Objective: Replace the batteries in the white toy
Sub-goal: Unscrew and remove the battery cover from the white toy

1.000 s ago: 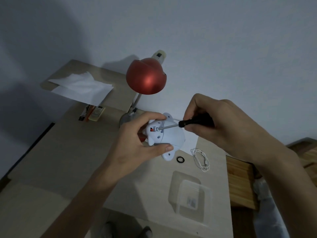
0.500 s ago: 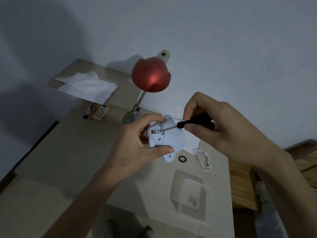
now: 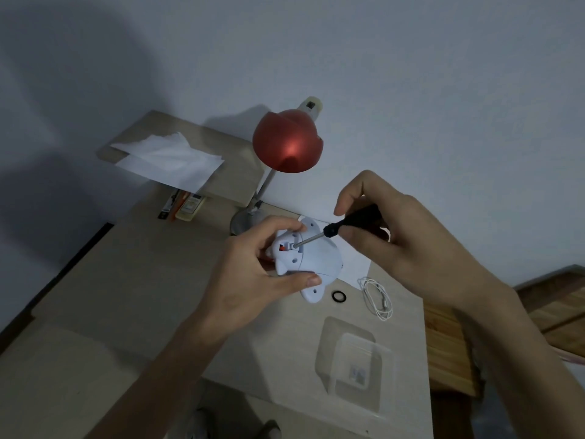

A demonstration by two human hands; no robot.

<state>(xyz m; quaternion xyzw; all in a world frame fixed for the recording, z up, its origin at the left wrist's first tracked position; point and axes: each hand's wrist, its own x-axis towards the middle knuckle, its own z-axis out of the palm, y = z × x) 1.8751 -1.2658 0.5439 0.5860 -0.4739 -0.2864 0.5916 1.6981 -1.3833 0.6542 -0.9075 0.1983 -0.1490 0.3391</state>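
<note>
Above a pale wooden desk [image 3: 133,299], my left hand [image 3: 250,280] grips the white toy [image 3: 311,261], thumb curled under its lower side and fingers [image 3: 285,224] wrapped over the top, holding it clear of the desk surface with its underside turned toward me. My right hand [image 3: 408,245] pinches the black handle of a small screwdriver [image 3: 351,221] between thumb and fingers; the metal shaft slants down to the left and its tip sits in a recess on the toy's underside, just beside a small red-orange part (what that part is, I cannot tell).

Below the toy, a black ring [image 3: 338,296] lies on the desk, and a coiled white cable [image 3: 378,299] rests just right of it, near the desk's right edge. A sheet of white paper [image 3: 354,264] lies beneath my hands against the wall. A clear plastic box [image 3: 357,365] sits nearer to me, close to the right edge. The red lamp [image 3: 286,142] stands behind the toy, its shade well above my fingers. On a raised shelf [image 3: 234,182] at the back left lies a crumpled white tissue [image 3: 171,160], with a few small packets [image 3: 183,205] tucked under the shelf's front edge. The left half of the desk, from my forearm to the far edge, is bare wood. Beyond the right edge stands darker wooden furniture [image 3: 449,353].
</note>
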